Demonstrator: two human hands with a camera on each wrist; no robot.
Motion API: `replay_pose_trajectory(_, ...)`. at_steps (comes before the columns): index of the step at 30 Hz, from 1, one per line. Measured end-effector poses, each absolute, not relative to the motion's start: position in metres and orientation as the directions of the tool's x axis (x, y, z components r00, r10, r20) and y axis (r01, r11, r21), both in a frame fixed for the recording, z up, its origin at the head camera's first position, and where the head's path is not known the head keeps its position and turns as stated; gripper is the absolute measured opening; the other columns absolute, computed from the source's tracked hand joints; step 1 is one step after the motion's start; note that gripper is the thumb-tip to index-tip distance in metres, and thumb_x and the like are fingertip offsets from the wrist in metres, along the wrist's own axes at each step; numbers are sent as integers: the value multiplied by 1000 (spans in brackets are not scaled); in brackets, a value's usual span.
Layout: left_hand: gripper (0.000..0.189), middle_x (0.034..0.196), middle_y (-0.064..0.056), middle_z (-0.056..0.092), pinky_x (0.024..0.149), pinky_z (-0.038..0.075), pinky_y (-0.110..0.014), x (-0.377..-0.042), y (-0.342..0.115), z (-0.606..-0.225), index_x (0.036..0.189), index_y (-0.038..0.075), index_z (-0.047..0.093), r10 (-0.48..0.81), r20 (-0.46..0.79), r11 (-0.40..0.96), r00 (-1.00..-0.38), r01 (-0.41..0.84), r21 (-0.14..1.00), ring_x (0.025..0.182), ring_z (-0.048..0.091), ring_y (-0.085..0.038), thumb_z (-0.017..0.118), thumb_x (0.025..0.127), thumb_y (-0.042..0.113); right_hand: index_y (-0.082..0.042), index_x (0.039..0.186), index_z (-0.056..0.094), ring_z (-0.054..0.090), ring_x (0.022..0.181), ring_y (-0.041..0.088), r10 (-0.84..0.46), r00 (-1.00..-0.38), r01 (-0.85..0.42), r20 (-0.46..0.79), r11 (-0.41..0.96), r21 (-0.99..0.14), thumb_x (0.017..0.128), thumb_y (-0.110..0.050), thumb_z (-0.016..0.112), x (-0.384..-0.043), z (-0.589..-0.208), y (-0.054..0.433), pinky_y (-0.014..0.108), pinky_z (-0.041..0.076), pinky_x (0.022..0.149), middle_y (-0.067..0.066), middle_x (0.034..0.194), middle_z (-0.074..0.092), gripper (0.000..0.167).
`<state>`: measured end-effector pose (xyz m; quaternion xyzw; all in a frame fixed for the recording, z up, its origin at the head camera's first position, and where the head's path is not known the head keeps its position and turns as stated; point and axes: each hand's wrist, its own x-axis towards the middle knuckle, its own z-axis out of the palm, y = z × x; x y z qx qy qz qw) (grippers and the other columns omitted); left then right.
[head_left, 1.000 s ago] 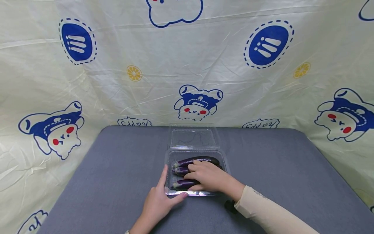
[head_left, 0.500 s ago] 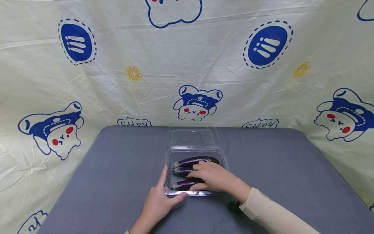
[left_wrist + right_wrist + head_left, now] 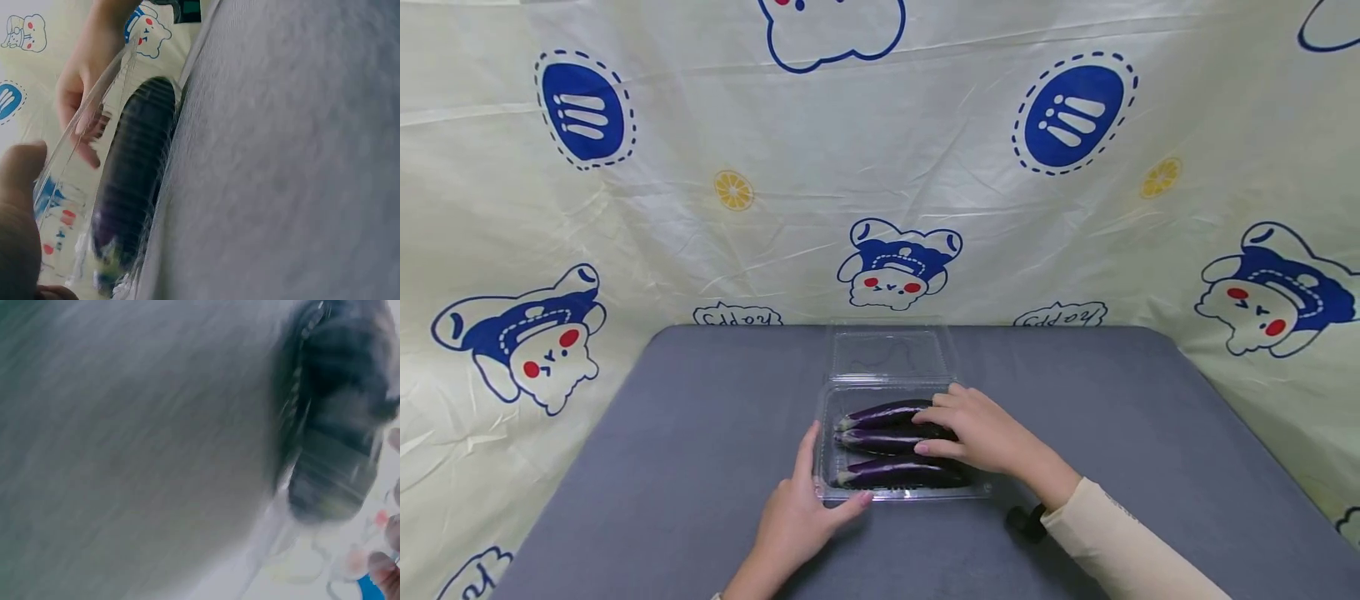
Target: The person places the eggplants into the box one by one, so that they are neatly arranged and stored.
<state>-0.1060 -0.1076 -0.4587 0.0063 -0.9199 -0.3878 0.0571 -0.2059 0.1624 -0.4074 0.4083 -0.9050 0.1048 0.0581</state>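
A clear plastic container [image 3: 887,388] stands with its lid [image 3: 887,357] folded back. Inside lie a front eggplant [image 3: 898,475], a middle eggplant [image 3: 880,442] and a back eggplant [image 3: 880,415], roughly parallel, stems to the left. At the container's front left corner, my left hand [image 3: 790,517] rests with forefinger straight along the side and thumb at the front rim. My right hand [image 3: 981,433] is over the right ends of the back and middle eggplants, fingers loosely bent. The left wrist view shows that hand [image 3: 90,69] above an eggplant [image 3: 134,169], with nothing visible in its fingers.
A grey cloth-covered table [image 3: 722,417] extends around the container. Behind it hangs a pale curtain [image 3: 820,158] printed with cartoon figures. A small black device [image 3: 1026,523] is at my right wrist. The right wrist view is blurred.
My right hand has drawn away from the front eggplant, moving back and to the right, and uncovered more of it. The left hand keeps its place at the container's corner.
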Motion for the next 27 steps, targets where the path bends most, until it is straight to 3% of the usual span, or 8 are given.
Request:
replay_pose_trajectory(4, 101, 48, 10, 40, 45, 30, -26, -110, -113, -454, 158, 28, 19, -75, 93, 690, -993, 16, 724, 45, 35, -7, 70, 80, 66, -21, 116, 73, 43, 84, 7, -652, -709, -701, 269, 694, -165, 94, -52, 61, -212, -410, 177, 29, 38, 75, -8, 95, 64, 39)
replay_pose_trajectory(9, 74, 51, 10, 34, 43, 22, -24, -124, -125, -446, 156, 25, 26, -93, 105, 663, -990, 17, 748, 44, 23, -5, 56, 96, 56, -19, 119, 70, 45, 86, 11, -542, -778, -619, 318, 748, -240, 95, -46, 64, -223, -416, 195, 32, 38, 75, -5, 95, 62, 37)
replay_pose_trajectory(14, 63, 67, 3, 44, 51, 31, -29, -149, -138, -443, 154, 18, 32, -93, 108, 649, -990, 22, 760, 53, 35, -11, 51, 101, 47, -17, 126, 64, 50, 92, 17, -436, -857, -513, 275, 775, -369, 96, -43, 62, -238, -424, 208, 36, 42, 77, -1, 100, 61, 40)
replay_pose_trajectory(19, 58, 82, -3, 51, 64, 38, -31, -175, -147, -439, 152, 11, 35, -51, 77, 605, -996, 30, 795, 67, 46, -15, 53, 102, 34, -11, 139, 52, 56, 95, 21, -344, -927, -367, 152, 744, -558, 100, -42, 56, -258, -433, 218, 39, 46, 81, 7, 106, 62, 50)
replay_pose_trajectory(24, 57, 105, -10, 59, 77, 45, -36, -198, -151, -433, 153, 9, 34, 17, 52, 586, -999, 52, 809, 88, 57, -21, 52, 102, 29, -7, 151, 33, 62, 104, 27, -299, -954, -201, -14, 676, -708, 103, -48, 46, -271, -433, 222, 46, 48, 90, 18, 124, 62, 64)
replay_pose_trajectory(27, 57, 120, -14, 60, 85, 47, -42, -211, -154, -429, 153, 9, 33, 35, -3, 562, -999, 17, 827, 99, 60, -26, 49, 103, 32, -7, 154, 26, 63, 104, 26, -303, -947, -126, -105, 652, -747, 104, -51, 42, -277, -431, 220, 46, 47, 93, 18, 130, 62, 69)
